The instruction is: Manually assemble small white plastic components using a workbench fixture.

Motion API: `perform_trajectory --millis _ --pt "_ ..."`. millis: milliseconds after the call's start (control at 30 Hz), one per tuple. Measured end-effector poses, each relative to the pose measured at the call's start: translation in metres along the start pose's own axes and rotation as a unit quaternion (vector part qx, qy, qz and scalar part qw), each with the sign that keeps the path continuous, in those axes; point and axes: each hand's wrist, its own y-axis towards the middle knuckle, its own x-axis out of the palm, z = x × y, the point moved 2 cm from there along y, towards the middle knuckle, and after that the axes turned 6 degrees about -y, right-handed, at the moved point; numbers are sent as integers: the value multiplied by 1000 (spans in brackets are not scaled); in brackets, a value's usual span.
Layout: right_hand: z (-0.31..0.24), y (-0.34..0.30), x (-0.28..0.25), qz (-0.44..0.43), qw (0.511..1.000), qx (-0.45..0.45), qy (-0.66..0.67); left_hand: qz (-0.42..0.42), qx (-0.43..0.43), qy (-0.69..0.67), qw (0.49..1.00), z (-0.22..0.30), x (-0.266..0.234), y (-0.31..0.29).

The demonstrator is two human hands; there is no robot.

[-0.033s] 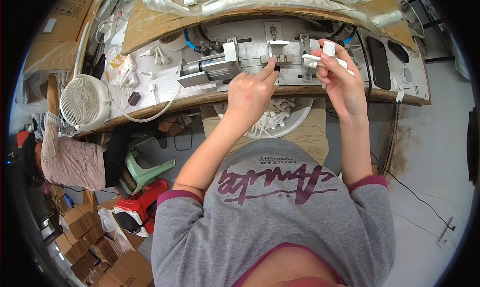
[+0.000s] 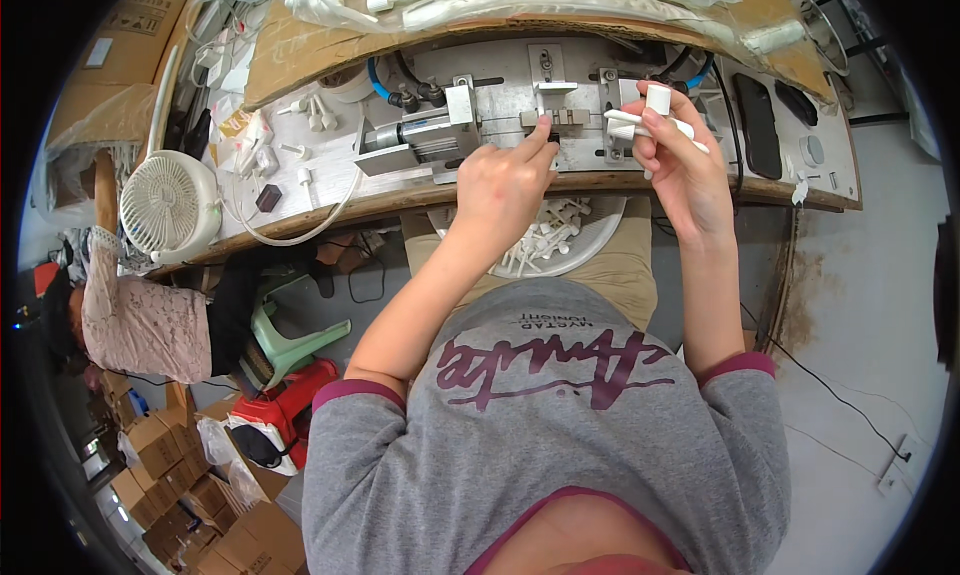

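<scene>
My left hand lies at the front of a metal fixture. Its index finger is stretched out, with the tip on the small metal clamp block; the other fingers are bent and partly hidden. To the right, my right hand is raised and closed around several white plastic rods with caps. One cap points up between thumb and fingers, while thin rods stick out to either side. Below the table edge, a white bowl on my lap holds a heap of similar white capped rods.
A metal cylinder unit stands left of the clamp. A small white fan is at the table's left end; a black phone lies at the right. Cardboard overhangs the back. Another person works at the left.
</scene>
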Motion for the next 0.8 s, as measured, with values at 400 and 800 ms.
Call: perform_trajectory --millis 400,800 --pt "12 -13 14 -49 996 58 -45 -55 -295 -566 768 12 -17 7" --pt "0 -3 -3 75 996 -41 -25 82 -268 -539 794 4 -46 -10"
